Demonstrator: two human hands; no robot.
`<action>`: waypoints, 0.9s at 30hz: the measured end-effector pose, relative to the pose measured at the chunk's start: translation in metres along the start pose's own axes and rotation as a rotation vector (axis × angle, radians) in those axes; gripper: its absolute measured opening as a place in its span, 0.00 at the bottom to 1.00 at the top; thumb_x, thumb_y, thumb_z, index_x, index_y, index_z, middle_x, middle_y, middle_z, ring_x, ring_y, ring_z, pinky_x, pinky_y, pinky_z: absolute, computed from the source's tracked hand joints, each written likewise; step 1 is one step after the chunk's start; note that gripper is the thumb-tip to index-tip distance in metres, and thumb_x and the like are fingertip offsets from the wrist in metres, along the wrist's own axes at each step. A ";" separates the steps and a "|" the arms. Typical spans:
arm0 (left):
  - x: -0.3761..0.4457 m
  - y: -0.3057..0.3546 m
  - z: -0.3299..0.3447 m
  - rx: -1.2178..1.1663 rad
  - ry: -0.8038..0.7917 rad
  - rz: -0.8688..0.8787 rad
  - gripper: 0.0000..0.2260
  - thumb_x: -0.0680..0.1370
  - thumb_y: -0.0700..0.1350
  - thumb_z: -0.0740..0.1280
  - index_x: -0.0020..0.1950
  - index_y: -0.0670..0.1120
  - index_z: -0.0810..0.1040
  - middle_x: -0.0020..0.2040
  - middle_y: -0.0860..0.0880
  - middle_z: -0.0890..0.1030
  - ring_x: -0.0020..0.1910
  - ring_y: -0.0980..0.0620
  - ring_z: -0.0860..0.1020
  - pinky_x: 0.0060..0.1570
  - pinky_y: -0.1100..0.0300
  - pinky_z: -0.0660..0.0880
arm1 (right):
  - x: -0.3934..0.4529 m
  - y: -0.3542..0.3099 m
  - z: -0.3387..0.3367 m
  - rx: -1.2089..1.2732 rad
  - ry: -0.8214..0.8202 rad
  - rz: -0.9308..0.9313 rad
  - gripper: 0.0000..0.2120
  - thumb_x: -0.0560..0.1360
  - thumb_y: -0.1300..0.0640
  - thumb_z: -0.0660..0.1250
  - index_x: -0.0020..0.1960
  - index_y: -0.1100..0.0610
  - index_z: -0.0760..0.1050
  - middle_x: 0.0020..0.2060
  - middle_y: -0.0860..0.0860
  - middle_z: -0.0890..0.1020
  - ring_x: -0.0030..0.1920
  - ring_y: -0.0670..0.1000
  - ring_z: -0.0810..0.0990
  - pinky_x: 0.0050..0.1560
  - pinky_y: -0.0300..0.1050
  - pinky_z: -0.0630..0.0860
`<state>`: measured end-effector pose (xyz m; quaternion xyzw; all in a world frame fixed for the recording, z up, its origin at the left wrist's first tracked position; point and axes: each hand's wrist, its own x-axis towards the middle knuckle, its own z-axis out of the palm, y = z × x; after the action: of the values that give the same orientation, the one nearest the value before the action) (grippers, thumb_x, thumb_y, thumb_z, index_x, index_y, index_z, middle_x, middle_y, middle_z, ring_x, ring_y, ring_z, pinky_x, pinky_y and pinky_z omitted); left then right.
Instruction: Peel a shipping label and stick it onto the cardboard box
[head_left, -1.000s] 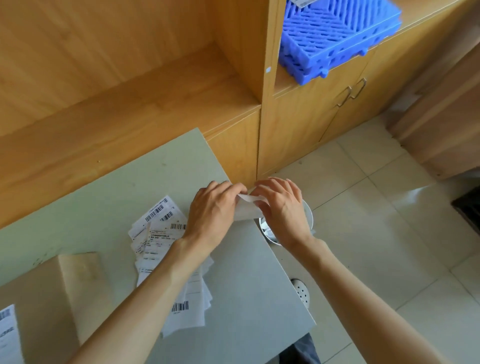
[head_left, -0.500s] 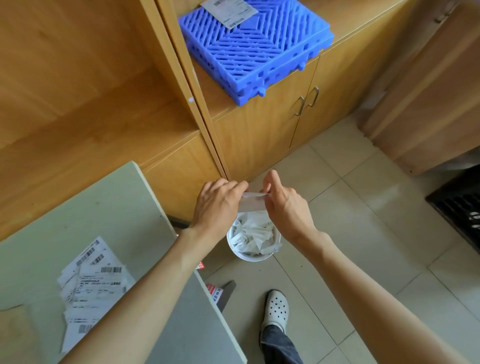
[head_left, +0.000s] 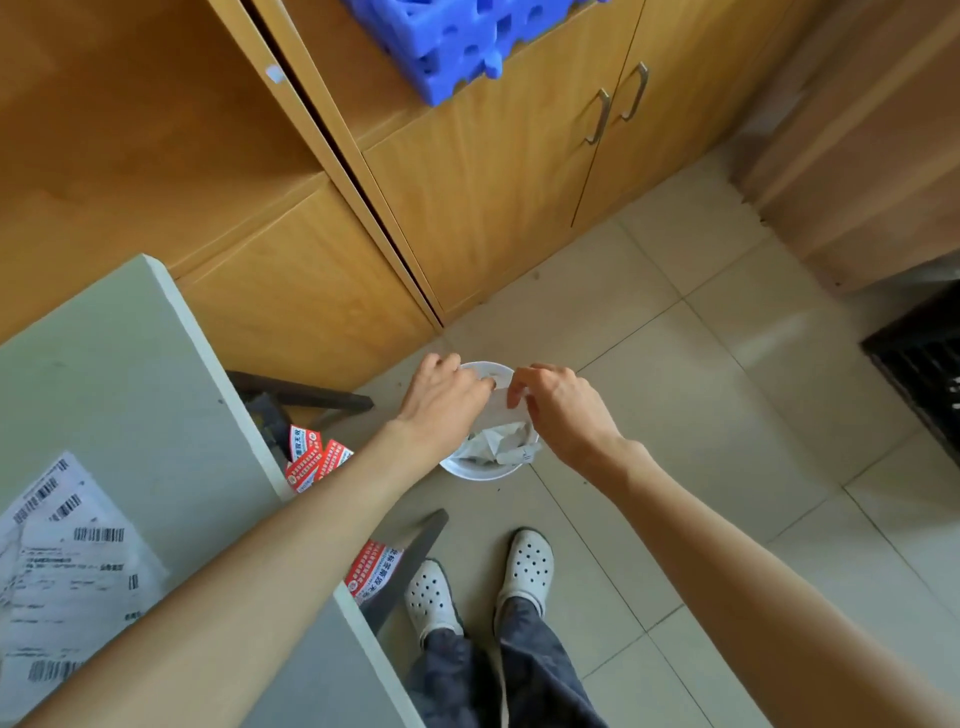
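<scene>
Both my hands reach out over a small white waste bin (head_left: 470, 471) on the floor. My left hand (head_left: 441, 397) and my right hand (head_left: 558, 408) pinch a folded white paper piece (head_left: 501, 402) between them, just above the bin's crumpled white paper scraps (head_left: 493, 441). A pile of shipping labels (head_left: 62, 561) with barcodes lies on the grey-green table (head_left: 124, 374) at the lower left. The cardboard box is out of view.
Wooden cabinets (head_left: 467, 197) stand behind the bin, with blue plastic grid tiles (head_left: 452, 36) on top. Red printed stickers (head_left: 317, 462) lie under the table edge by its dark frame. My feet in white clogs (head_left: 524, 571) stand on the tiled floor.
My view has swung down and right, away from the table. Both hands carried the white paper piece off the table corner and lowered it close to the waste bin.
</scene>
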<state>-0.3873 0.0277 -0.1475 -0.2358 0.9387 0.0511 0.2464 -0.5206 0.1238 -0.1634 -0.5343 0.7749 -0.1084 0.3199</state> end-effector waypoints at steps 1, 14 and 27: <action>0.004 0.000 0.005 0.013 -0.032 0.000 0.18 0.77 0.37 0.62 0.65 0.49 0.72 0.58 0.51 0.78 0.61 0.47 0.70 0.56 0.55 0.63 | 0.004 0.003 0.008 -0.003 -0.019 0.010 0.18 0.72 0.71 0.59 0.51 0.53 0.79 0.51 0.50 0.82 0.44 0.59 0.81 0.37 0.44 0.68; 0.011 -0.042 0.030 -0.150 -0.103 -0.119 0.29 0.76 0.32 0.58 0.73 0.56 0.69 0.61 0.50 0.78 0.63 0.46 0.70 0.59 0.54 0.64 | 0.023 0.027 0.096 -0.146 -0.373 0.163 0.18 0.80 0.62 0.59 0.70 0.57 0.69 0.68 0.52 0.71 0.59 0.60 0.78 0.51 0.52 0.77; 0.002 -0.041 0.021 -0.071 0.019 0.024 0.46 0.77 0.34 0.61 0.75 0.63 0.29 0.52 0.46 0.79 0.49 0.47 0.71 0.52 0.53 0.67 | 0.030 0.015 0.112 -0.101 -0.492 0.098 0.24 0.82 0.57 0.57 0.77 0.52 0.59 0.78 0.50 0.57 0.70 0.60 0.70 0.62 0.54 0.74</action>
<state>-0.3604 -0.0049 -0.1655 -0.2337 0.9413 0.0850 0.2283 -0.4707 0.1224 -0.2690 -0.5216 0.7033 0.0795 0.4764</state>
